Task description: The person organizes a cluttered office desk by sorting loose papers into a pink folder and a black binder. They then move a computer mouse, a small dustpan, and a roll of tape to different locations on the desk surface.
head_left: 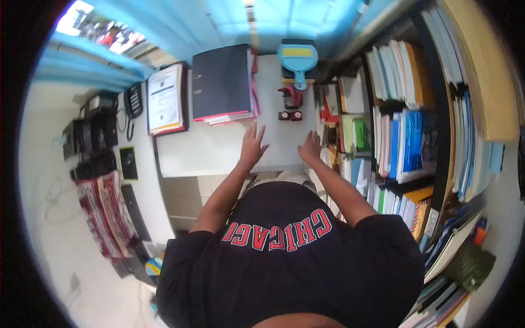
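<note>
My left hand point(253, 146) is over the front part of a white desk point(202, 150), fingers spread and holding nothing. Just beyond it lies a large dark lever-arch binder point(221, 82) with red edges, on top of papers and pink folders. My right hand point(311, 147) is near the desk's right side, its fingers stretched out with nothing in them. Farther back, between the hands, sit a small red and black object point(291, 98) and a small black piece with two red-and-white round parts point(290, 116). Behind these is a light blue paddle-shaped thing with a handle point(298, 57).
A stack of papers point(165, 98) in a dark tray or folder and a black telephone point(133, 102) stand at the left. A bookshelf point(445, 109) packed with files borders the right side. Light blue curtains point(208, 27) hang behind the desk. A patterned cloth point(105, 213) covers a chair at left.
</note>
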{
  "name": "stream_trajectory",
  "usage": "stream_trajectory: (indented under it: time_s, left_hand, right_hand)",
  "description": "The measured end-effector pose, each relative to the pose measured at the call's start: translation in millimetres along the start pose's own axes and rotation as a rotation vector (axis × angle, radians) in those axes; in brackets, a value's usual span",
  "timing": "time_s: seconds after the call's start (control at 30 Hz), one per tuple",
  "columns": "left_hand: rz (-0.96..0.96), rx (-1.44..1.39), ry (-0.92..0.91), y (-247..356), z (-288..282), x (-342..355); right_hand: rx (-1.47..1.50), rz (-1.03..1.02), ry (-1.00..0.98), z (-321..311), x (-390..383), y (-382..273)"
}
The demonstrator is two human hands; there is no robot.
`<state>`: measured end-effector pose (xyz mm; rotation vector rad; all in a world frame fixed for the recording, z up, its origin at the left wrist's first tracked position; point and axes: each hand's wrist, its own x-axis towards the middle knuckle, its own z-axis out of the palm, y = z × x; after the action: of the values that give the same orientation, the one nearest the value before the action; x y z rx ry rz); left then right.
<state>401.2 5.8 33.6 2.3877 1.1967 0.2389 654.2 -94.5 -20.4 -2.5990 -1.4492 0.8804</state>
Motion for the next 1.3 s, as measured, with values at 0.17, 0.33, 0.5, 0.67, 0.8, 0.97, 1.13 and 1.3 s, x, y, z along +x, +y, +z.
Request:
stream_trajectory:
  time_s: [0.17,0.33,0.5,0.67,0.8,0.97,1.13,1.3]
  left_hand:
    - [-0.015,0.0,0.044,-39.6,-25.5,-93.9]
    - [-0.311,0.078,0.17,-98.4,-55.8,-203.6]
    - [-0.682,0.048,0.266,-126.9,-80.2,-309.9]
    - [-0.993,0.021,0.422,-143.8,-81.2,-434.0]
    - [-1.278,-0.015,0.618,-145.7,-61.8,-506.7]
    - [-1.481,0.006,0.871,-151.0,-66.0,-571.1]
    - [-1.752,0.171,0.955,-163.4,-81.3,-625.2]
    - [-1.92,0.166,1.003,-180.1,-94.8,-670.9]
  right_hand:
    - [-0.14,-0.27,-0.137,33.1,-40.6,-11.7]
    - [-0.271,-0.546,-0.252,51.5,-45.1,-97.9]
    - [-0.328,-0.877,-0.233,88.7,-27.9,-198.7]
    - [-0.322,-1.153,-0.244,151.0,-68.7,-340.1]
    - [-0.343,-1.407,-0.336,201.1,-137.5,-439.6]
    - [-0.406,-1.69,-0.371,258.8,-219.1,-537.0]
    - [-0.496,-1.807,-0.453,292.9,-300.1,-620.6]
    - [-0.536,-1.901,-0.551,336.3,-342.4,-675.1]
